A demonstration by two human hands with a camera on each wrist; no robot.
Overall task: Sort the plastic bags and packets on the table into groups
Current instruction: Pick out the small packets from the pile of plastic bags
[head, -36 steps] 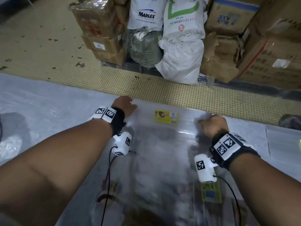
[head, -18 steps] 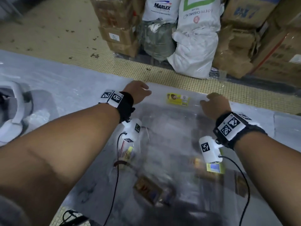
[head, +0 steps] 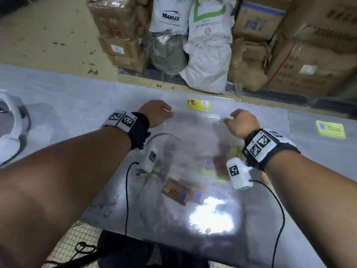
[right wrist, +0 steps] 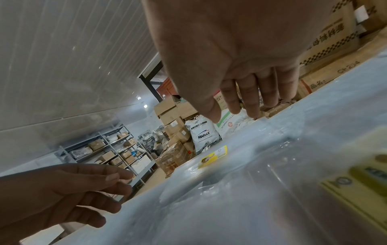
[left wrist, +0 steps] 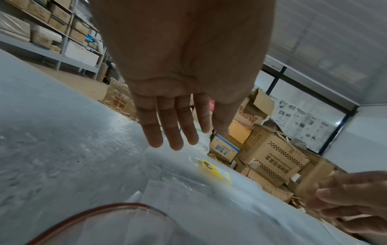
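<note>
Head view: left hand (head: 156, 113) and right hand (head: 242, 122) over far edge of large clear bag (head: 195, 132) on table (head: 58, 105); finger positions hidden here. Yellow packet (head: 198, 104) beyond, between hands. Second yellow packet (head: 330, 129) set apart far right. Jumbled packets (head: 183, 190) near centre, under clear plastic. Judged early: most unsorted.

Left wrist view: fingers (left wrist: 165, 127) straight, spread slightly, hovering above plastic, holding nothing. Red-rimmed bag (left wrist: 117, 208) near; shelves far left.

Right wrist view: fingers (right wrist: 249, 97) extended, tips at bag's far edge, contact uncertain, nothing pinched. Yellow packet print legible nearby.
</note>
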